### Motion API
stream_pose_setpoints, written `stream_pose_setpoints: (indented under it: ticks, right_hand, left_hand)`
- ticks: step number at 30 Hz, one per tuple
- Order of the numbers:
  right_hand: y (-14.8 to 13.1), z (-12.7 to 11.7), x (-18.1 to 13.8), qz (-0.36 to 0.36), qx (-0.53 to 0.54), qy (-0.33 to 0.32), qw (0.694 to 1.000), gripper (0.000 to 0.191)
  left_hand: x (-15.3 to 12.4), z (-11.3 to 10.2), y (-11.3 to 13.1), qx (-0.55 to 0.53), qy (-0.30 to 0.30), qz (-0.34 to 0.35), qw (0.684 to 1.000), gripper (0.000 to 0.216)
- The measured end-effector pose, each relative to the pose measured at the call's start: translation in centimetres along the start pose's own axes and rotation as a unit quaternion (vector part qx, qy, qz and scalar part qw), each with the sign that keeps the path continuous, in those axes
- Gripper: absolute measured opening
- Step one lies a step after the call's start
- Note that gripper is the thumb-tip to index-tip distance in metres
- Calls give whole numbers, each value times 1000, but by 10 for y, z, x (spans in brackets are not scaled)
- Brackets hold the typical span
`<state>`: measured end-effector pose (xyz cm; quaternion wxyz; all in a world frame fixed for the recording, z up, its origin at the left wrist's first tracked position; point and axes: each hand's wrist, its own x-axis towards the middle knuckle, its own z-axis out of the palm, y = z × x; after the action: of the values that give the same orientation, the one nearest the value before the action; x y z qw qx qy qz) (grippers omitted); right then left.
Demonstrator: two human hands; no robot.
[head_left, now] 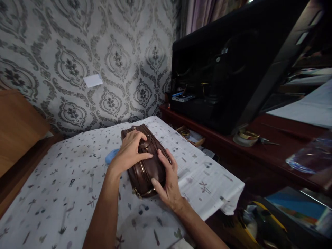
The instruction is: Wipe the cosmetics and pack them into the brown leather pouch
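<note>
A dark brown leather bag (144,169) with gold zippers lies on a bed covered by a white patterned sheet (64,186). My left hand (131,150) rests on top of the bag, fingers curled over its handle and zipper. My right hand (168,180) presses against the bag's near right side, fingers spread along the edge. A small blue object (111,156) lies on the sheet just left of the bag, partly hidden behind my left wrist.
A dark wooden shelf unit (259,138) stands right of the bed with a black television (233,65) on it. A round gold-rimmed tin (245,137) and a glass dish (311,155) sit there too. Patterned wallpaper (90,45) lies behind. A wooden headboard (18,128) is at left.
</note>
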<state>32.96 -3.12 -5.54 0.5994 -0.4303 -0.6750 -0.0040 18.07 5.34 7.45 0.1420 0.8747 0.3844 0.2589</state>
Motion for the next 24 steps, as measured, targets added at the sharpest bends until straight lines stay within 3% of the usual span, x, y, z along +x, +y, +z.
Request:
stream_pose_setpoints:
  ticks: [4,14,17,21,24]
  right_hand:
    - [2,2,-2,43,29,0,999,61]
    - [-1,-4,2,58,41,15,997,56]
    - [1,-7,0,91,62,26,994,55]
    - [11,-8,-6,172,81,4,982,63]
    - [18,-3,-7,193,89,-13,977,75]
  left_hand:
    - [1,0,-1,8,-4,-1,1000,35]
    - [1,0,-4,8,-13,-4,1000,40]
    - [1,-1,-4,8,-14,-6,1000,39]
    - [1,-2,-3,8,-20,-10,1000,37]
    - [0,-3,-1,8,-18,-13,1000,37]
